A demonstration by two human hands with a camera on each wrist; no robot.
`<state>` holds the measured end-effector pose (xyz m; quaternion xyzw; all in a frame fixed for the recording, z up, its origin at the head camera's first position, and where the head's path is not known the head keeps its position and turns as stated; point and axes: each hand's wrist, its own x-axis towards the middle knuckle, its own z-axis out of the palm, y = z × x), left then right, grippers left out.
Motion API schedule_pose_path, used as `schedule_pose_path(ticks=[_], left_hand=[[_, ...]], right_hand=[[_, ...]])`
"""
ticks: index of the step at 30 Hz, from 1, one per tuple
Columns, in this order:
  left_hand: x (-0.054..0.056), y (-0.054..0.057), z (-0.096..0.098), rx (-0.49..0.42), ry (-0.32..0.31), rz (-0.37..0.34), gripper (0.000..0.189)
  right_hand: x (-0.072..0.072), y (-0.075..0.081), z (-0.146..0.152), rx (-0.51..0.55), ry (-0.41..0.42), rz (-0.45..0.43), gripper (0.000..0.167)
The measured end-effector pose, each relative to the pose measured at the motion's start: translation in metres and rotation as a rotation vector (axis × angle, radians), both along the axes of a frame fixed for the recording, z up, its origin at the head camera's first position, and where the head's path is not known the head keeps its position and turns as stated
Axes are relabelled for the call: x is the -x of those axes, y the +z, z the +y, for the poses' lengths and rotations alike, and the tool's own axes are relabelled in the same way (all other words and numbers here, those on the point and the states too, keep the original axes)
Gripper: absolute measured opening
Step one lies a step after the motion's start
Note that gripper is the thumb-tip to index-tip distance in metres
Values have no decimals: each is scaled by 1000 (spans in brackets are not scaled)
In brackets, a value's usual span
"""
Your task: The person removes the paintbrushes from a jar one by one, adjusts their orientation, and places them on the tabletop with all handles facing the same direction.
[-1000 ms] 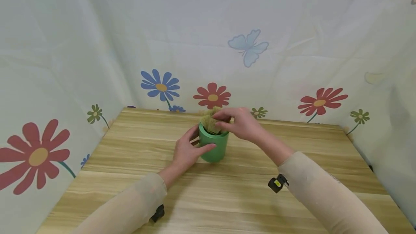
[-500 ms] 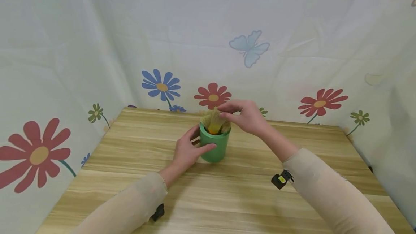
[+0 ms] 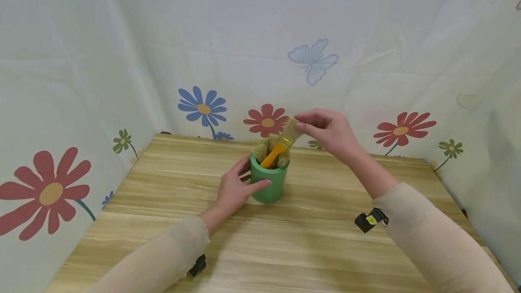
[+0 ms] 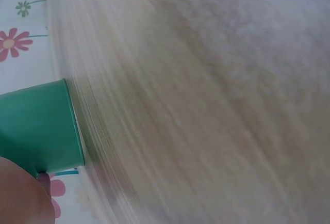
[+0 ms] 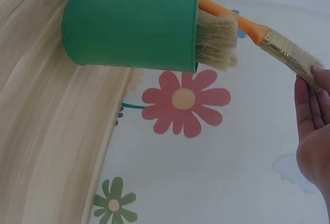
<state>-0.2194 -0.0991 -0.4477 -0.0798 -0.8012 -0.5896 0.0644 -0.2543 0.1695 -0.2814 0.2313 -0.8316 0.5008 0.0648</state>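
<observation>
A green cup (image 3: 269, 186) stands upright on the wooden table, bristle ends of other brushes (image 3: 260, 150) poking above its rim. My left hand (image 3: 236, 186) grips the cup from the left, thumb across its front. With the fingertips of my right hand (image 3: 331, 132) I pinch the bristles of a paintbrush (image 3: 281, 146). Its orange handle slants down into the cup, the lower end hidden inside. In the right wrist view, the brush's metal band (image 5: 277, 45) and much of the handle lie outside the rim. The left wrist view shows the cup's lower part (image 4: 41, 126).
The wooden table (image 3: 309, 248) meets a white curtain (image 3: 228, 49) printed with flowers and a butterfly at its far edge. Small black cameras hang at both wrists, the right one (image 3: 368, 221) beside the sleeve cuff.
My right hand has moved up and to the right, drawing the paintbrush partly out so its band and orange handle show. My left hand and the cup have stayed in place.
</observation>
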Motion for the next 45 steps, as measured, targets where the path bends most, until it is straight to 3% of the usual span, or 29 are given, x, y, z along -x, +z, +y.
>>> schedule_pose_path(ticks=[13, 22, 25, 29, 36, 45], left_hand=[[-1, 0, 0, 4, -5, 5, 88], [-1, -2, -1, 13, 1, 4, 88], [0, -2, -1, 17, -2, 3, 88], [0, -1, -2, 16, -8, 11, 87], [1, 0, -1, 6, -26, 10, 88], [1, -2, -2, 13, -25, 9, 87]], right_hand=[[-6, 18, 43, 155, -62, -87, 29], [-6, 14, 62, 316, 24, -187, 18], [-8, 6, 67, 310, 45, -240, 17], [-11, -9, 69, 225, 60, -327, 17], [-14, -47, 63, 133, 91, -456, 22], [-16, -87, 48, 27, 212, -549, 31]])
